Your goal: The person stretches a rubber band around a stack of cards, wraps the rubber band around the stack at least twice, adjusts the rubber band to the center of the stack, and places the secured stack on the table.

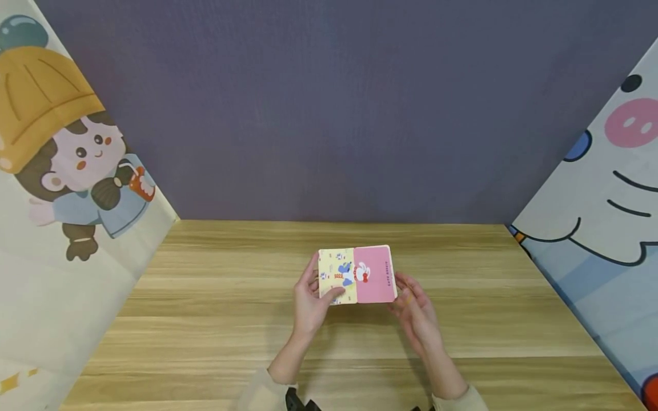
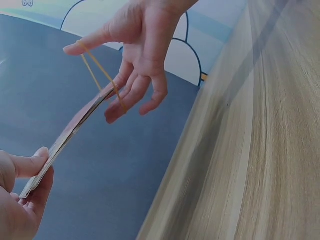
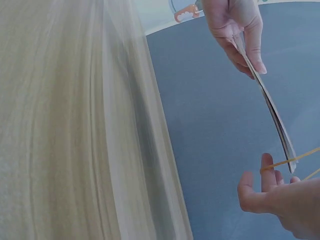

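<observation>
In the head view my left hand grips the yellow end of a small booklet, thumb on top and fingers beneath. One half is yellow with a blue animal, the other pink with a white rabbit and small lettering. The booklet is raised above the table and tilted. Beside its pink end is my right hand, its thumb and fingers spread apart. A thin yellow rubber band stretches between that thumb and the fingers in the left wrist view. The booklet's far end reaches up to the band, close to the right fingers.
Both hands are over a wood-grain table. A dark blue-grey panel stands behind it. Cartoon-printed sheets flank it, with a capped child on the left and a pink-snouted animal on the right.
</observation>
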Demonstrator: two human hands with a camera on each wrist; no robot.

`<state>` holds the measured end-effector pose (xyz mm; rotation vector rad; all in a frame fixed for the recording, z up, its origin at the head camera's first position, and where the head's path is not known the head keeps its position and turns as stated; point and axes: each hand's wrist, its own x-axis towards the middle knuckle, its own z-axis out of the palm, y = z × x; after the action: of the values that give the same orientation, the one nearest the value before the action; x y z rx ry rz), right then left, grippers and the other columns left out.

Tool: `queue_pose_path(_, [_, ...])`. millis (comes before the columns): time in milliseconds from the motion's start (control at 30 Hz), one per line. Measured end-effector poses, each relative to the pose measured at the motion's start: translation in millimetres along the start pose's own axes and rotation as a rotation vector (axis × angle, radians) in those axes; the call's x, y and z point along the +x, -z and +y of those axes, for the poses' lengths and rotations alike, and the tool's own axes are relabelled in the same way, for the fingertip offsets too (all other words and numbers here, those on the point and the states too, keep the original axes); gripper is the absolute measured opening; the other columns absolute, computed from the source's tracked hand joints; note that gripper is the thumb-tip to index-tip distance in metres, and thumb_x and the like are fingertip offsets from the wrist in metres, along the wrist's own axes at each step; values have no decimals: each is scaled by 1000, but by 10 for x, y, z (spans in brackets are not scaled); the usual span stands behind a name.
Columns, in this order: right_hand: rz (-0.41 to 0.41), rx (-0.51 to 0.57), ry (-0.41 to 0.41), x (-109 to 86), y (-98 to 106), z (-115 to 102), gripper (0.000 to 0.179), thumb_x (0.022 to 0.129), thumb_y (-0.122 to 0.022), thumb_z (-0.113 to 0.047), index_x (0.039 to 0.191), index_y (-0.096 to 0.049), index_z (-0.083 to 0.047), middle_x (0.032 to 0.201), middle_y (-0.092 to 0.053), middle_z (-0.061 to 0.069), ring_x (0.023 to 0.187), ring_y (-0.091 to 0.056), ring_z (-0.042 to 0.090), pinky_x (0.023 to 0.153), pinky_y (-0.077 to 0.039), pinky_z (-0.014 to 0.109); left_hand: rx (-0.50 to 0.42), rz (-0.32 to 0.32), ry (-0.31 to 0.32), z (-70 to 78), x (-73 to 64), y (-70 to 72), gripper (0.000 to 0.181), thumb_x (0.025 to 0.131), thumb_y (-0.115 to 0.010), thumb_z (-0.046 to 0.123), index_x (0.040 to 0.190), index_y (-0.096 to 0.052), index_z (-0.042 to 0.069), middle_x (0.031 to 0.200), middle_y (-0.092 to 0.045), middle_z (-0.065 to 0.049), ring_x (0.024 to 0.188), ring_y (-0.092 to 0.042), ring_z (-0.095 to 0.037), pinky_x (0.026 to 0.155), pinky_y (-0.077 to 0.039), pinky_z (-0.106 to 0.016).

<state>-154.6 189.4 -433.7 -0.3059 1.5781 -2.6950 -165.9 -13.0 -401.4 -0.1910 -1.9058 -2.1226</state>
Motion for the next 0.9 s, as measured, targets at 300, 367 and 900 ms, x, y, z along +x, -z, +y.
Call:
queue_pose_path(300, [-33,13,41,-13,-46,11,29,94,-40,-7,123,-39,-3,119,-49,4,97,-55,16,88,-44,37,-63,3,-17,-34,-5,-11,79,65,-65,-20,133,-25,-13,99,-51,-29,87,-56,-41,68,-54,-26])
queue_pose_path(367, [-29,0,41,-15,-70,14,32,94,-41,-7,125,-36,-1,119,-48,5,97,-54,17,88,-44,37,-78,2,-17,-44,-4,-14,79,66,-64,-21,133,-24,-13,100,-50,-30,88,-55,-41,69,-54,-27])
queue_pose_path(900, [-51,8,65,1,-105,-6,41,93,-44,-8,128,-26,3,123,-41,9,100,-50,16,79,-45,26,-39,-11,-7,-37,-14,-11,78,65,-66,-20,132,-27,-13,97,-51,-27,82,-56,-38,65,-55,-27])
